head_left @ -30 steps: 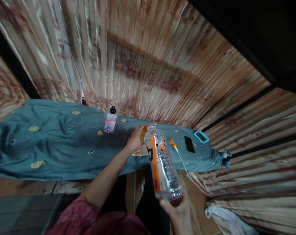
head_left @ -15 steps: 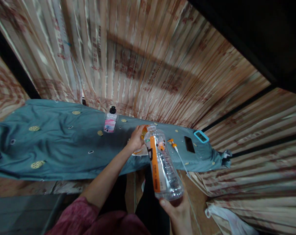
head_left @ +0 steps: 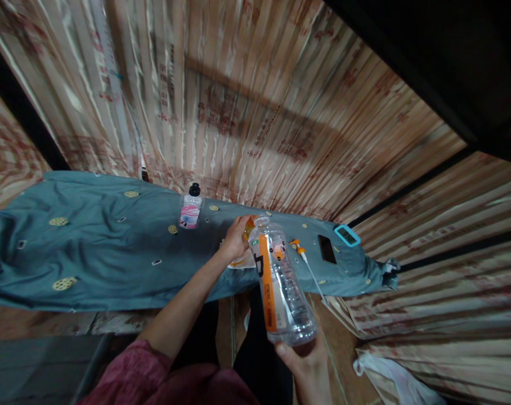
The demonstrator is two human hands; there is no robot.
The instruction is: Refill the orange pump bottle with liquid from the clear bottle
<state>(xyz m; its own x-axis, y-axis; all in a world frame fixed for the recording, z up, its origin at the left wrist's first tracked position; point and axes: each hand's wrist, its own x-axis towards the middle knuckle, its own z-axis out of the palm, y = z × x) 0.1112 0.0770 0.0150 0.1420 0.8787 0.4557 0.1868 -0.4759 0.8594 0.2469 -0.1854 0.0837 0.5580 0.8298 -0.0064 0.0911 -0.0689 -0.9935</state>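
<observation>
My right hand [head_left: 304, 360] is closed around the base of a large clear plastic bottle [head_left: 281, 281] with an orange label. The bottle is tilted, its uncapped mouth pointing away from me. Near that mouth, my left hand [head_left: 237, 239] is closed on an amber bottle [head_left: 249, 228], mostly hidden by my fingers and the clear bottle. A white and orange surface [head_left: 243, 260] shows below the left hand; whether it belongs to the amber bottle I cannot tell. To the right, an orange pump head [head_left: 298, 247] with a long white tube lies on the cloth.
A teal patterned cloth [head_left: 112, 253] covers the long narrow table. On it are a small black-capped bottle [head_left: 191, 214], a dark phone [head_left: 327, 250] and a blue-framed digital clock [head_left: 347, 235]. Striped curtains [head_left: 238, 112] hang behind. A white bag [head_left: 390, 374] lies lower right.
</observation>
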